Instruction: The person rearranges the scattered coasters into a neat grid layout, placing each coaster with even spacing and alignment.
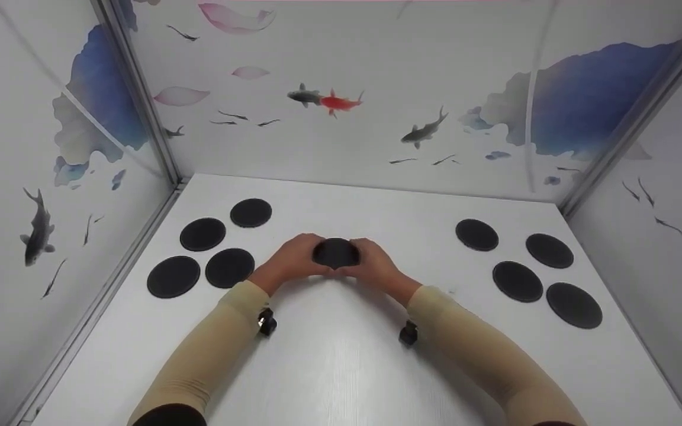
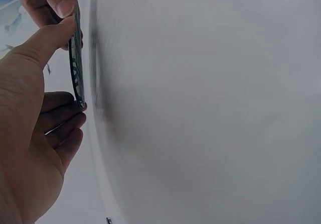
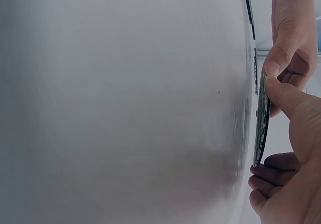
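Note:
Both hands hold one thin round black coaster (image 1: 335,253) above the middle of the white table. My left hand (image 1: 293,255) grips its left side and my right hand (image 1: 378,265) grips its right side, with the thumbs meeting at the near edge. In the left wrist view the coaster (image 2: 76,68) appears almost edge-on, with a sliver of green and white pattern, and the left fingertips touch its rim. From the right wrist the coaster (image 3: 262,123) looks just as thin, between the right thumb and fingers. A gap separates it from the tabletop.
Several black discs lie flat at the table's left, such as one disc (image 1: 173,276). Several more are spread at the right, including another disc (image 1: 574,305). Fish-printed white panels (image 1: 341,148) enclose the white table (image 1: 329,367) at the back and both sides.

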### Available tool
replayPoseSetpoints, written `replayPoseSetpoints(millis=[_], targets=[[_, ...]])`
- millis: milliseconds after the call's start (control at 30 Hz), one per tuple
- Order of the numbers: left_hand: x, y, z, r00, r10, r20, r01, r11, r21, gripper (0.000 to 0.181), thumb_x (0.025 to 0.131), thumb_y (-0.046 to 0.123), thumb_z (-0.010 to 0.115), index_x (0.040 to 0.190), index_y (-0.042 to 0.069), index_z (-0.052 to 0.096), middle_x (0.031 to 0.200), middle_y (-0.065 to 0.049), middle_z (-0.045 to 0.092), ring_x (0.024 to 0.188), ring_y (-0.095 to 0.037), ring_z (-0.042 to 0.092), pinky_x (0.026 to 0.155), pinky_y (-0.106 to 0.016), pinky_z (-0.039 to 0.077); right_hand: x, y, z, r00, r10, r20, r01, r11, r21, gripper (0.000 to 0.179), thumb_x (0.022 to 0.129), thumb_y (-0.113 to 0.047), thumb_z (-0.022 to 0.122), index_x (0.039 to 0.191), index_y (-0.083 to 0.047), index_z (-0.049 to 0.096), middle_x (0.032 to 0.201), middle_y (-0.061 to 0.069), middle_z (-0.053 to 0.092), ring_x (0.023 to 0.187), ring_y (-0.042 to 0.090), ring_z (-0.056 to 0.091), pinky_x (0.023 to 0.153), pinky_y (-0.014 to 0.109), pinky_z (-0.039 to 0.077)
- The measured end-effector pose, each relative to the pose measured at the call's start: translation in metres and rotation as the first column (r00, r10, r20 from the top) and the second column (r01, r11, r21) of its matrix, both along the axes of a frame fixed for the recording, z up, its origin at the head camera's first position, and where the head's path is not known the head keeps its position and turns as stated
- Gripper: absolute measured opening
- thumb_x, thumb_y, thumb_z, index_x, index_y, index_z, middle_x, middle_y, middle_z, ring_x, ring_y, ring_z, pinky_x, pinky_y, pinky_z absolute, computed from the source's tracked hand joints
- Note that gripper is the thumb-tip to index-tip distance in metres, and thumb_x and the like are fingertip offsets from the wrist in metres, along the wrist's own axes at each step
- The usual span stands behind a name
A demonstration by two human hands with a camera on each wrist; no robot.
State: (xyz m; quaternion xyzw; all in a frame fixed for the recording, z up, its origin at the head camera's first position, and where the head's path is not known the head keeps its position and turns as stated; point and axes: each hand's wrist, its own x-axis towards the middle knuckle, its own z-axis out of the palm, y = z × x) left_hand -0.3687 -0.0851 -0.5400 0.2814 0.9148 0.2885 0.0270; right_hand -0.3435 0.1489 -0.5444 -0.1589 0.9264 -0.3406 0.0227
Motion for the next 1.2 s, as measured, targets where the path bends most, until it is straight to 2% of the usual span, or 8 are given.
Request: replayPoseSetpoints(millis=[300,600,767,933,1200], targets=[[0.004,0.001,0.003,1.000,0.019,0.022,-0.018,0.999,-0.038,0.061,0.075,0.041,0.088,0.123,0.010,0.068,0.116,-0.004,0.068,0.107,-0.023,0.060,0.096,-0.041,0.047,0.001,-0.003,-0.001,1.000,0.018,0.022,-0.019,1.000,0.012,0.072,0.077,-0.046,0.088,0.134,-0.009,0.062,0.129,0.005,0.063,0.119,0.020,0.057,0.104,0.041,0.045],[0.002,0.005,0.001,0.999,0.043,-0.008,-0.044,0.992,-0.119,0.056,0.073,0.044,0.089,0.118,0.016,0.069,0.107,0.001,0.069,0.096,-0.018,0.057,0.091,-0.038,0.048,0.002,-0.010,0.005,1.000,-0.004,0.001,0.004,0.987,0.158,0.073,0.076,-0.045,0.089,0.134,-0.010,0.062,0.128,0.006,0.063,0.118,0.021,0.057,0.104,0.040,0.045],[0.001,0.007,0.000,0.998,0.058,-0.026,-0.061,0.985,-0.164,0.055,0.074,0.045,0.087,0.116,0.016,0.068,0.105,0.001,0.068,0.094,-0.019,0.057,0.090,-0.037,0.049,0.002,-0.012,0.008,1.000,0.003,-0.005,-0.002,0.975,0.223,0.073,0.076,-0.047,0.088,0.133,-0.008,0.062,0.127,0.007,0.063,0.118,0.022,0.057,0.103,0.040,0.046],[0.002,0.008,0.001,0.998,0.067,-0.018,-0.069,0.983,-0.167,0.056,0.073,0.045,0.088,0.116,0.015,0.068,0.105,0.000,0.068,0.094,-0.019,0.057,0.090,-0.037,0.049,0.003,-0.013,0.008,1.000,0.000,-0.002,0.001,0.973,0.229,0.073,0.077,-0.047,0.087,0.133,-0.008,0.061,0.127,0.007,0.062,0.117,0.022,0.057,0.103,0.040,0.046],[0.002,0.006,0.001,0.998,0.055,-0.023,-0.058,0.987,-0.150,0.056,0.073,0.045,0.088,0.116,0.015,0.069,0.104,0.001,0.068,0.094,-0.018,0.058,0.089,-0.037,0.049,0.004,-0.012,0.007,1.000,0.022,0.010,-0.023,0.984,0.176,0.071,0.079,-0.040,0.087,0.137,-0.010,0.060,0.130,0.007,0.061,0.121,0.022,0.055,0.106,0.041,0.043]])
